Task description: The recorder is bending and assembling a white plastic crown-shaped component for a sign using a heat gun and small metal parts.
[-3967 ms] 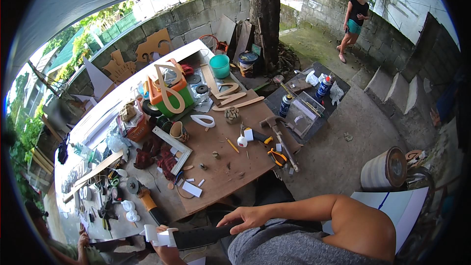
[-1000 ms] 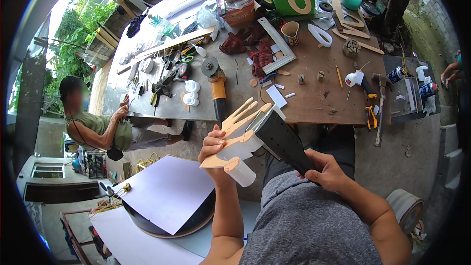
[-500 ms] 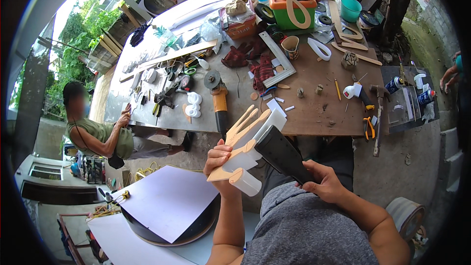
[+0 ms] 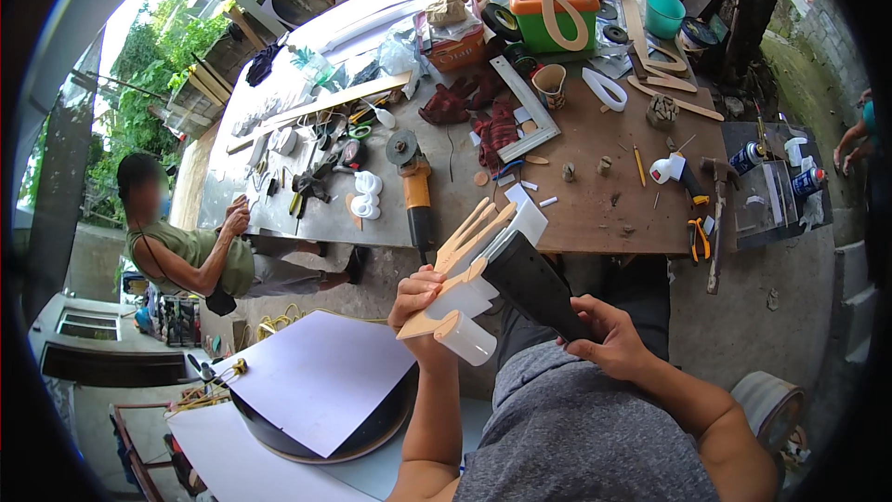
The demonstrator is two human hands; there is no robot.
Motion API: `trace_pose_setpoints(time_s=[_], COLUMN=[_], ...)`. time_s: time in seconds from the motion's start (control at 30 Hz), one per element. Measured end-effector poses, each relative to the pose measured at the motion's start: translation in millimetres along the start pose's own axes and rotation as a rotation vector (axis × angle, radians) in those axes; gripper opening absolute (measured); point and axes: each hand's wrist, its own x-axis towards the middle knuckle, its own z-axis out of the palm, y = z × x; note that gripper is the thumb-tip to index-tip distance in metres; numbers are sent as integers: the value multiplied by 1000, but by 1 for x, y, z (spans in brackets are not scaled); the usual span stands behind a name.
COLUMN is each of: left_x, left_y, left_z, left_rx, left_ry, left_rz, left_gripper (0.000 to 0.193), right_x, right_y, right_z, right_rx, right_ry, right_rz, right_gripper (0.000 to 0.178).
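Raised above my lap is a flat tan wooden cut-out (image 4: 460,244) with several pointed prongs and curved white plastic strips (image 4: 472,342) standing along its edges. My left hand (image 4: 416,299) is closed around its left side, fingers over the face. My right hand (image 4: 610,338) grips the lower end of a long black stapler-like tool (image 4: 531,290). The tool slants up to the left, its metal-edged upper end against or very near the white strip at the cut-out's right side; exact contact cannot be told.
An angle grinder (image 4: 413,186) lies on the worktable (image 4: 595,232) ahead. Pliers (image 4: 699,240) and a hammer (image 4: 717,223) lie at its right edge. Another person (image 4: 190,251) stands at the left. White sheet (image 4: 316,381) covers a round dark object at lower left.
The cut-out and the black tool have shifted and tilted very slightly, with both hands keeping their holds. The person at the left has raised their hands a little.
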Motion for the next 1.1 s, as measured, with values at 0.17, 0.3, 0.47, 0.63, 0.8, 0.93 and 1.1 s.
trace_pose_setpoints(time_s=[0.17,0.3,0.47,0.63,0.8,0.93,1.1], left_x=[-1,0,1,1,0,1,2], left_y=[-3,-5,-5,-5,-7,-8,-8], left_z=[-3,-6,-7,-7,-7,-7,-6], left_rx=[-59,-71,-48,-6,-8,-29,-43], left_ry=[-13,-41,-56,-33,-16,-26,-26], left_rz=[-23,-3,-4,-52,-98,-113,-143], left_gripper=[17,16,16,14,13,11,10], right_x=[1,1,3,3,6,6,7], right_y=[-6,-4,-8,-6,-11,-9,-10], right_z=[2,1,2,2,3,1,3], right_rx=[12,-32,-26,6,-15,-25,1], right_ry=[27,55,55,64,72,71,75], right_rz=[49,50,79,83,113,119,115], right_gripper=[62,62,61,60,60,60,60])
